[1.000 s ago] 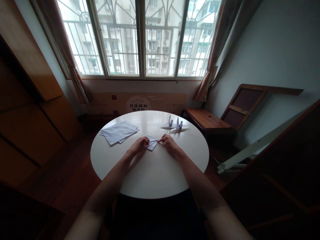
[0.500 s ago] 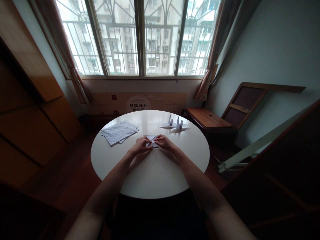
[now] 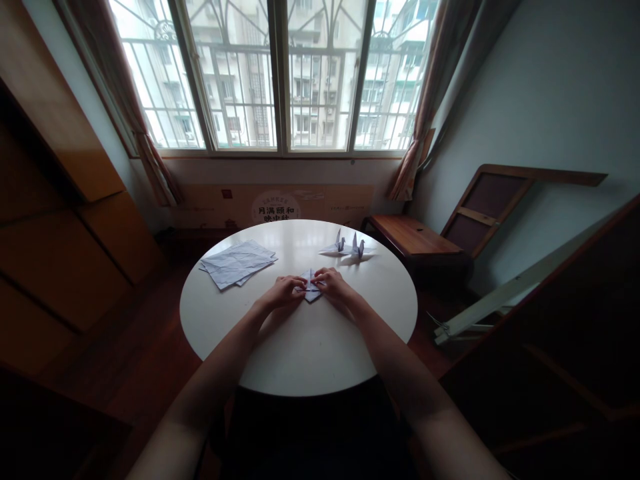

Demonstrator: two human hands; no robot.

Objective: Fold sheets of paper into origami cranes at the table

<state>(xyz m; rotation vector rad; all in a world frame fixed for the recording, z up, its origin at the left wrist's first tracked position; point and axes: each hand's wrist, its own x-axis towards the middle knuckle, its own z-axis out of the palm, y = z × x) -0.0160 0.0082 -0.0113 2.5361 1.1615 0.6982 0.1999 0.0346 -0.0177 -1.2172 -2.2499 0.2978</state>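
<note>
My left grip point(image 3: 289, 288) and right grip point(image 3: 331, 282) pinch folded paper point(image 3: 313, 295) from both sides, likely to steady it; paper cranes point(image 3: 359, 248) beyond right, probably parked clear.

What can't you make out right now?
In the head view:
Folded paper: sides covered by the left hand and right hand.
Grip of each hand: too small to tell.
Stacked sheets: lower ones mostly hidden by the top sheet.
Printed panel: bottom lettering hidden by the table.

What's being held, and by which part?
Folded paper, between both hands: left hand fingers at its left side, right hand fingers at its right. Pinching or just pressing: can't tell.
</note>
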